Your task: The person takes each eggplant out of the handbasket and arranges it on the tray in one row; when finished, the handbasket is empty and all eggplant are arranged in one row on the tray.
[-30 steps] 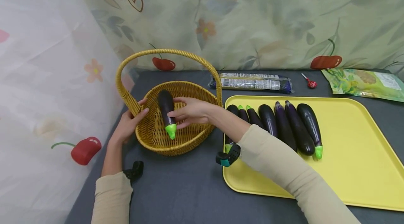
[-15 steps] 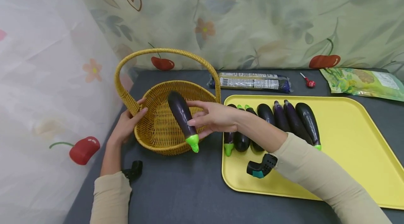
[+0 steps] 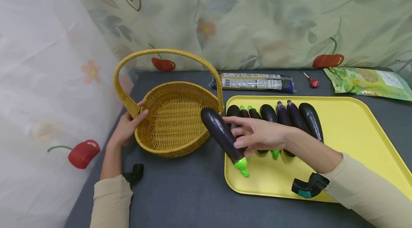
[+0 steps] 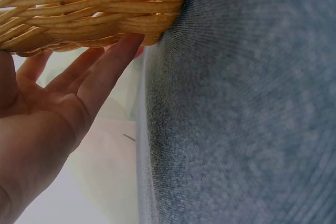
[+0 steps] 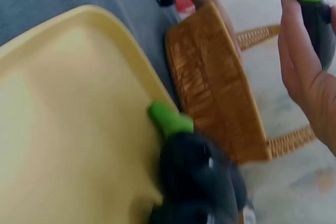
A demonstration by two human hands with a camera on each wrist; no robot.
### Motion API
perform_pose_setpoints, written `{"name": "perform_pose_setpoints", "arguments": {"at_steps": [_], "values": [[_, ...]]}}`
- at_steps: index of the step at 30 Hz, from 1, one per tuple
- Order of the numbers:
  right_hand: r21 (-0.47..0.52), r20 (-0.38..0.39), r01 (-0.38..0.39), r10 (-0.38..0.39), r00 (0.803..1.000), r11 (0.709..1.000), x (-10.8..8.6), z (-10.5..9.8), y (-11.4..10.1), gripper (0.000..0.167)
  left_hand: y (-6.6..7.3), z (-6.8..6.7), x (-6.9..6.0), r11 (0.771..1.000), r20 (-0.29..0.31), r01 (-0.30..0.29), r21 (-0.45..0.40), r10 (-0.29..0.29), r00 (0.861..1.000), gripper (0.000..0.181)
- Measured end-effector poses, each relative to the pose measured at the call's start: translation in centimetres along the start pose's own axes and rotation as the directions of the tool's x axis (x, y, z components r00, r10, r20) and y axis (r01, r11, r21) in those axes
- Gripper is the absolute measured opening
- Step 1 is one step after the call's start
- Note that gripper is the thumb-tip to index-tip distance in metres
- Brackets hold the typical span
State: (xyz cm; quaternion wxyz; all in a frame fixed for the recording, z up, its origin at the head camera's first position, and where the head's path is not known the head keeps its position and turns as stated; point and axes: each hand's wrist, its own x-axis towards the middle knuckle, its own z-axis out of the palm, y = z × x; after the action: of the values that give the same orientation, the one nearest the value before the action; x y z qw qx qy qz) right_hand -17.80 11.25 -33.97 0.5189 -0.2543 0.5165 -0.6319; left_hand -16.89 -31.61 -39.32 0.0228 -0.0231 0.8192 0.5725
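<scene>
My right hand (image 3: 260,133) pinches a dark purple eggplant (image 3: 220,133) with a bright green stem end, held tilted above the left edge of the yellow tray (image 3: 354,149). In the right wrist view the fingers wrap this eggplant (image 5: 317,30) at upper right. My left hand (image 3: 127,128) grips the left rim of a wicker basket (image 3: 177,151), thumb over the rim near the handle's base. The left wrist view has its fingers against the outer wall of the basket (image 4: 105,9). Nothing lies in the basket. Several eggplants (image 3: 310,119) lie in a row on the tray, partly hidden by my right hand.
The basket's tall arched handle (image 3: 167,52) rises over its opening. Behind the tray lie a long plastic-wrapped pack (image 3: 254,82), a red lollipop (image 3: 313,83) and a green bag (image 3: 370,81). A patterned curtain (image 3: 244,17) hangs behind the dark table (image 3: 186,192).
My right hand has carried the eggplant from inside the basket rightward, out over its rim to the tray's left edge. The left hand has stayed on the basket.
</scene>
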Motion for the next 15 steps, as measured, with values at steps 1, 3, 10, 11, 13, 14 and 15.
{"name": "perform_pose_setpoints", "arguments": {"at_steps": [1,3,10,11,13,14,15], "values": [[-0.002,0.006,0.010,-0.010,1.000,1.000,-0.6,-0.3,0.2,0.089,0.0,0.0,0.0,1.000,-0.001,0.001,0.002,-0.001,1.000,0.067],[-0.004,0.008,0.025,-0.025,1.000,1.000,-1.9,-0.9,0.4,0.085,0.1,-0.1,0.0,1.000,-0.004,0.005,0.005,-0.005,1.000,0.067],[-0.018,-0.093,0.060,-0.062,0.994,0.998,-6.6,-3.1,0.7,0.081,0.0,-0.2,0.0,1.000,0.006,0.009,-0.004,-0.009,1.000,0.067],[-0.018,-0.104,0.071,-0.073,0.992,0.997,-7.3,-3.5,0.8,0.080,0.0,-0.2,0.1,1.000,0.009,0.010,-0.007,-0.010,1.000,0.066],[-0.006,-0.119,0.100,-0.100,0.988,0.995,-8.7,-4.4,1.1,0.077,0.0,-0.1,0.2,1.000,0.013,0.012,-0.007,-0.011,1.000,0.066],[-0.002,-0.126,0.115,-0.115,0.985,0.993,-9.4,-4.9,1.3,0.075,0.0,-0.1,0.2,1.000,0.015,0.013,-0.008,-0.013,1.000,0.066],[-0.002,-0.138,0.128,-0.127,0.982,0.992,-10.1,-5.4,1.5,0.073,0.1,-0.1,0.2,1.000,0.016,0.014,-0.004,-0.014,1.000,0.066]]}}
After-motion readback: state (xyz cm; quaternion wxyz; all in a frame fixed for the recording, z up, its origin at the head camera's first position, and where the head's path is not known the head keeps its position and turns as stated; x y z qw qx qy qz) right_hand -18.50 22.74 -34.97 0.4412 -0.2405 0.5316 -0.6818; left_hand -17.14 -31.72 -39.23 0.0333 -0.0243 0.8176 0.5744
